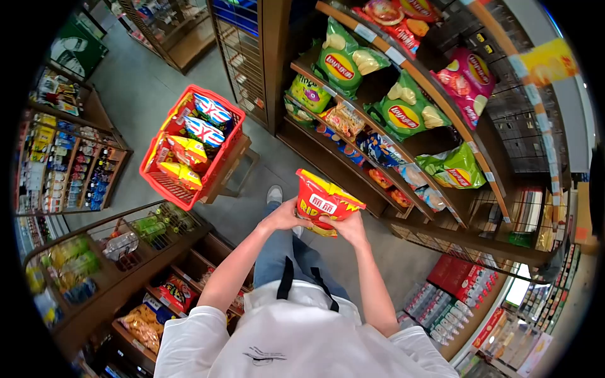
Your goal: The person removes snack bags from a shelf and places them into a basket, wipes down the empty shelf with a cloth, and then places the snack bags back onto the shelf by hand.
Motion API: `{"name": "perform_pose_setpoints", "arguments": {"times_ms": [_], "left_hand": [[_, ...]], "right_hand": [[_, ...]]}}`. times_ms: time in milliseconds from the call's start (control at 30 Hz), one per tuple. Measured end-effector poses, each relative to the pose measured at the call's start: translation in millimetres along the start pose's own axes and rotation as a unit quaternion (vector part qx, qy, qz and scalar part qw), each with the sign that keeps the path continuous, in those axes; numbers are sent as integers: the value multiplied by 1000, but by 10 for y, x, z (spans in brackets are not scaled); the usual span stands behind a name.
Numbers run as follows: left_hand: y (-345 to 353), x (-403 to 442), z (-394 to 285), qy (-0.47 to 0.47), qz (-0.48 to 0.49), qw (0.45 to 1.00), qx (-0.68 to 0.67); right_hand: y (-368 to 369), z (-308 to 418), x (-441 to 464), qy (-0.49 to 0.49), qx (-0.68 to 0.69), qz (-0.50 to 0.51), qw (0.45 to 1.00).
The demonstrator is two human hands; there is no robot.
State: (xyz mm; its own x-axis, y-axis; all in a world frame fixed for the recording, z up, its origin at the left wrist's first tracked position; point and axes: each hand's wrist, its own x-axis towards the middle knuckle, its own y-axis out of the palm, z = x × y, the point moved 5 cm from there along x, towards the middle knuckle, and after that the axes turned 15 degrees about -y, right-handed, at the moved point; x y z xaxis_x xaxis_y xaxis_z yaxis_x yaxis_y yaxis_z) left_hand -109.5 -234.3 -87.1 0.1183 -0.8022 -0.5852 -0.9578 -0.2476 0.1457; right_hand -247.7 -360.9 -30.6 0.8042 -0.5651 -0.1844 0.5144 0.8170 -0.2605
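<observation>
A red and yellow snack bag (324, 200) is held in front of my body, above my legs. My left hand (287, 215) grips its lower left side, and my right hand (345, 225) is closed on its lower right side. To the left, a red shopping basket (149, 165) rests on a wooden stool (228, 170). Inside the basket lie blue and white bags (205, 131) and red and yellow bags (186, 151).
Shelves on the right (372, 120) carry green chip bags (403, 113) and other snacks. A rack at lower left (113, 271) holds packaged goods. Bottle packs (435, 302) stand at lower right. More shelving (82, 151) is at far left.
</observation>
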Motion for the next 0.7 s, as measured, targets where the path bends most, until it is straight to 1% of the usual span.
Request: {"name": "perform_pose_setpoints", "arguments": {"times_ms": [33,67,100,133,167,200,233,267,333,367,433,500,567,600,633,667,700], "left_hand": [[-18,154,129,-6,10,1000,-9],[-8,331,282,-12,34,999,-29],[27,525,482,-18,55,997,-57],[75,747,699,-8,87,992,-90],[100,903,778,34,69,995,-66],[102,1063,919,20,52,997,-61],[101,1196,1079,3,36,998,-53],[64,1365,1213,-5,30,997,-76],[75,1605,1474,22,9,997,-67],[60,1733,1587,13,6,997,-79],[-48,1946,1715,63,-17,987,-150],[-205,2193,1878,72,-38,985,-155],[-363,2440,2087,137,-54,964,-223],[-474,2555,2159,137,-57,963,-224],[-683,2627,2140,181,-127,966,-136],[-884,2687,2103,225,-194,954,-44],[-1083,2777,2068,228,-196,953,-39]], "right_hand": [[28,-42,46,22,7,-3,1000],[22,-78,60,45,-47,-9,998],[52,-180,77,67,-59,-35,995],[63,-339,108,61,-113,-35,991],[44,-511,159,50,-165,-26,985],[39,-782,190,65,-179,0,982],[23,-1055,190,48,-196,-3,979],[23,-1259,279,42,-206,6,978],[60,-1552,447,14,-231,29,972],[100,-1666,556,6,-236,39,971],[162,-1898,763,0,-231,64,971],[281,-2142,1042,-1,-217,81,973],[415,-2326,1302,-50,-227,95,968],[455,-2476,1431,-51,-227,97,968],[502,-2590,1578,-113,-238,98,960],[556,-2689,1721,-175,-250,94,948],[615,-2847,1900,-180,-248,91,948]]}}
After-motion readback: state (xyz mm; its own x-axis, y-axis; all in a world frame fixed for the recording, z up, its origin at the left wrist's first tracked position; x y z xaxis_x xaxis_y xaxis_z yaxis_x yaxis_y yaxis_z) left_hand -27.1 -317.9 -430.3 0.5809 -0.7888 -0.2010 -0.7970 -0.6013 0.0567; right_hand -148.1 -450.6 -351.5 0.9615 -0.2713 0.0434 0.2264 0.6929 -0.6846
